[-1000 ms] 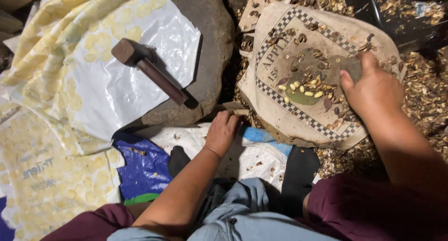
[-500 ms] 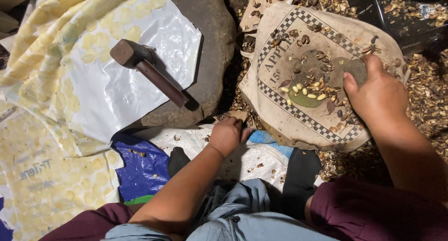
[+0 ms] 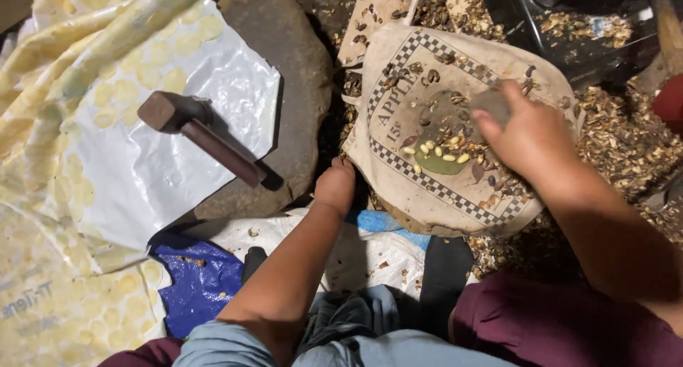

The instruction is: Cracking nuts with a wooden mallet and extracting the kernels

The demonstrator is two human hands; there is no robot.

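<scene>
Here, a small grey stone (image 3: 491,104) is being gripped by the right hand (image 3: 530,136): the grip is being kept clamped on it, fingers curled over its top, above the middle of a worn sack (image 3: 455,196) with a checkered border. The stone is being held just over a scatter of pale kernels (image 3: 441,152) and dark shell bits, which are lying on a green patch printed on the sack.

The left hand (image 3: 334,185) is being pressed down into the dark gap between the sack's near edge and a big flat rock (image 3: 284,61); its grip is being kept together (whether anything is pinched inside cannot be told, since the fingertips are hidden from above).

On the flat rock, a hammer (image 3: 199,129) with a dark wooden handle and a blocky head is being left to lie, partly over a white and yellow plastic sheet (image 3: 163,175) that is being draped across the rock and the ground to the left. A blue plastic scrap (image 3: 196,282) is lying near the person's knees.

Around the sack, heaps of broken shells (image 3: 626,132) are being spread over the ground, thickest on the right side and behind it.
</scene>
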